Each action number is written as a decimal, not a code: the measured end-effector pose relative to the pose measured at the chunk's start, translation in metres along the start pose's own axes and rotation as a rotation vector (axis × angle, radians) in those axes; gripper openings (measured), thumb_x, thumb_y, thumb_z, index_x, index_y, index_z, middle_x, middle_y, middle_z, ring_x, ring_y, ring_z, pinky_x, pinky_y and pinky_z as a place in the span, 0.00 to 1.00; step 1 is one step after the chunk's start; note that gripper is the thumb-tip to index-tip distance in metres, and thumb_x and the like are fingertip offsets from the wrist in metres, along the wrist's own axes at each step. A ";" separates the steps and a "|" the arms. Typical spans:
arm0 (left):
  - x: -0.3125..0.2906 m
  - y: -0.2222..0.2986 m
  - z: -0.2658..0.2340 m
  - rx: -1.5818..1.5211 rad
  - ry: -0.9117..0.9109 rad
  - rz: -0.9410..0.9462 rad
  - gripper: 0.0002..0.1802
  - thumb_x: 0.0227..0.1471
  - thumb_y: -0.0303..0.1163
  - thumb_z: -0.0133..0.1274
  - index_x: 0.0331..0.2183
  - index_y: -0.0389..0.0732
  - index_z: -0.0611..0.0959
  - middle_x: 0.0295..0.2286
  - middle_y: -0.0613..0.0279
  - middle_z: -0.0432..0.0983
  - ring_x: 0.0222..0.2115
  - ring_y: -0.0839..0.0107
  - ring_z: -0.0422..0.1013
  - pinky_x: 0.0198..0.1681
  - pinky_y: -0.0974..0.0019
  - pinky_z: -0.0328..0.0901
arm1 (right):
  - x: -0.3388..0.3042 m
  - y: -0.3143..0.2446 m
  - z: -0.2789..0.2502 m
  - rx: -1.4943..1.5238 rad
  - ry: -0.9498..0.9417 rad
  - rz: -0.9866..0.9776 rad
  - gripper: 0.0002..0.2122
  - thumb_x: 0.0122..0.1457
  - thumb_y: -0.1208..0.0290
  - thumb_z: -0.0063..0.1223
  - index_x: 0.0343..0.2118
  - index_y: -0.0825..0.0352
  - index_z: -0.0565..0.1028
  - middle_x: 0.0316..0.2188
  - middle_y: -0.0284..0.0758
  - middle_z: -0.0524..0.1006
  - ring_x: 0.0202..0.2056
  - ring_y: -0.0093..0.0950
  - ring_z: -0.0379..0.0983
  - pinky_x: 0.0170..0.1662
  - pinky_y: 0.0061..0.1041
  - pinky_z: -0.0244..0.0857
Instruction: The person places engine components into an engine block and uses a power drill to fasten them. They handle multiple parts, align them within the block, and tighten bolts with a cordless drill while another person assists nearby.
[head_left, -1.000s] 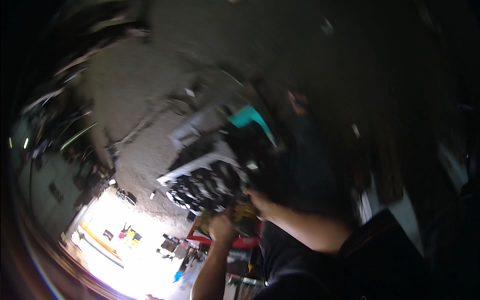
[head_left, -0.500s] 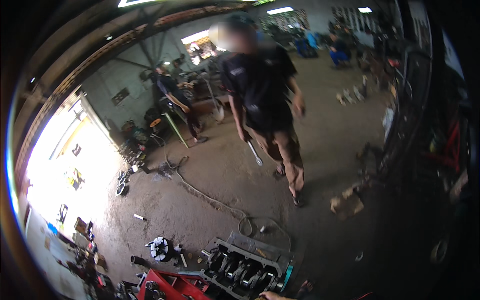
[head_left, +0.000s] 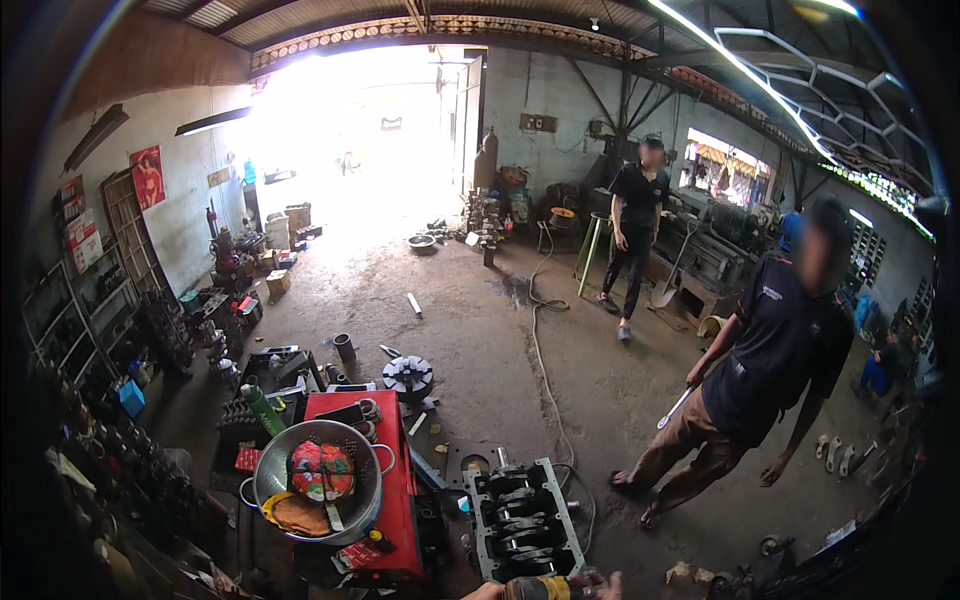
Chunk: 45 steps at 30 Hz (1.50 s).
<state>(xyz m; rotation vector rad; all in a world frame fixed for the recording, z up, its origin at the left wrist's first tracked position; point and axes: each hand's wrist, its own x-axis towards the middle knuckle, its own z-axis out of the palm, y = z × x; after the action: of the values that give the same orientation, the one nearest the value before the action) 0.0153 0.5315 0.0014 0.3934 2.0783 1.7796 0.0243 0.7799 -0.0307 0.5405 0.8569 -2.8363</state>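
At the bottom edge lies a yellow-and-black power tool, cut off by the frame, at the near end of an engine block with a crankshaft lying in it. My left hand shows only a sliver at the tool's left end; its grip is hidden. My right hand is by the tool's right end, fingers apart, partly cut off. Left of the block stands a red tool cart. On it rests a metal basin holding a red patterned cloth bundle and a yellow-orange cloth.
A person in dark clothes stands at right with a long wrench. Another person is farther back. A hose crosses the floor beyond the block. A chuck-like round part lies behind the cart. Shelves line the left wall.
My view has swung left, bringing the doorway, cart and basin more fully in. The power tool has come into sight at the bottom. The person with the wrench now appears farther right.
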 end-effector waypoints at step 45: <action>-0.152 0.149 0.070 -1.282 0.232 0.194 0.27 0.62 0.55 0.48 0.58 0.54 0.75 0.27 0.69 0.74 0.26 0.67 0.72 0.35 0.54 0.70 | -0.177 -0.038 0.093 -0.663 -0.601 -0.505 0.12 0.56 0.67 0.66 0.28 0.66 0.72 0.33 0.38 0.70 0.41 0.33 0.73 0.50 0.40 0.72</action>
<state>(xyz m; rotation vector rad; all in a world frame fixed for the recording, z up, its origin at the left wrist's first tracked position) 0.1778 0.5496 0.1548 -0.0081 0.6371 2.8820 0.1526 0.7637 0.1268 -0.6521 1.8282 -2.5511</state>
